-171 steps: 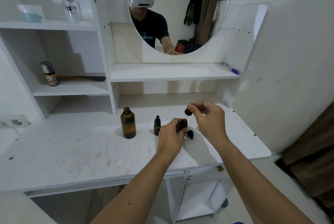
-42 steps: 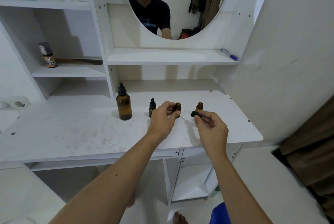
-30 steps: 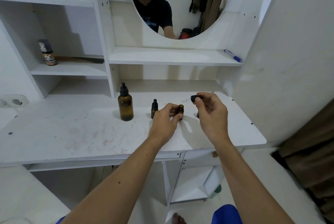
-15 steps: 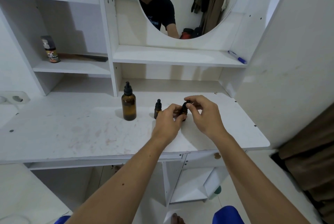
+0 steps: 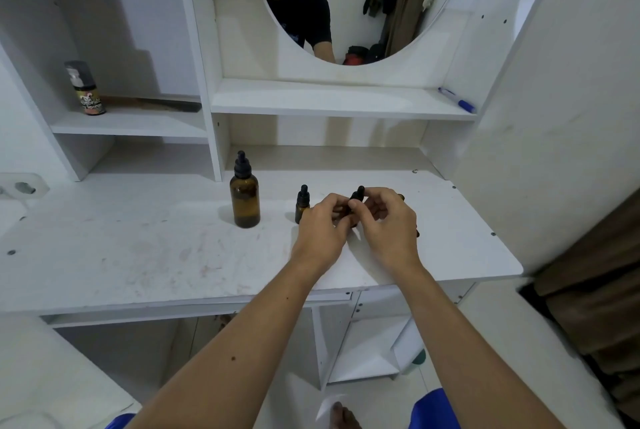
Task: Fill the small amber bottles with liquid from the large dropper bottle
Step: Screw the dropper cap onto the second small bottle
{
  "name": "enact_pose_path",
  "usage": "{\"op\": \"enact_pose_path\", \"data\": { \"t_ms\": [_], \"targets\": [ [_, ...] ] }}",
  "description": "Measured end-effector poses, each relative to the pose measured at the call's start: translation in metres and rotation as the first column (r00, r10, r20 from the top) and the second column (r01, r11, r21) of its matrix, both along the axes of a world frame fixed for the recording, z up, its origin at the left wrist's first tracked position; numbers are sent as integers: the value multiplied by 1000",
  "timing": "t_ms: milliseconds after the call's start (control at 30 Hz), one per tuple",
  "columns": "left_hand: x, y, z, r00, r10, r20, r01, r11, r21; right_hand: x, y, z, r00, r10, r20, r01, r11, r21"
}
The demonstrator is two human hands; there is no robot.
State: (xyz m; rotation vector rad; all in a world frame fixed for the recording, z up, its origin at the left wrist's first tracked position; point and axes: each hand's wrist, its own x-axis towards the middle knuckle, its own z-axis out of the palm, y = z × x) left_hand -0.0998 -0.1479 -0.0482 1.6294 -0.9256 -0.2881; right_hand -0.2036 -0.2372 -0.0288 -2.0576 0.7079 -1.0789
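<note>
1. Head view, centre frame: left hand (image 5: 320, 231) pinches a small amber bottle (image 5: 346, 211); right hand (image 5: 388, 221) fingers clamp its black dropper cap (image 5: 356, 195).
2. Risk: a cross-threaded cap leaks; a twisting slip tips the bottle.
3. Count, left to right: one large dropper bottle (image 5: 245, 196), capped; one capped small bottle (image 5: 302, 204); one held; possibly another behind the right hand, unclear.

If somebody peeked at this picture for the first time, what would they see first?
Two hands, left hand and right hand, meet mid-desk around a small amber bottle, fingers on its black dropper cap. To their left stands the large dropper bottle, capped. Above, a round mirror reflects the person.
</note>
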Motion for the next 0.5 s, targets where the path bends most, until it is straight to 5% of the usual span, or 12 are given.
{"op": "enact_pose_path", "data": {
  "t_ms": [500],
  "targets": [
    [0,0,-1,1000,-7,16,8,1000,-12,-4,2,-1,998,7,54,-12,996,91]
  ]
}}
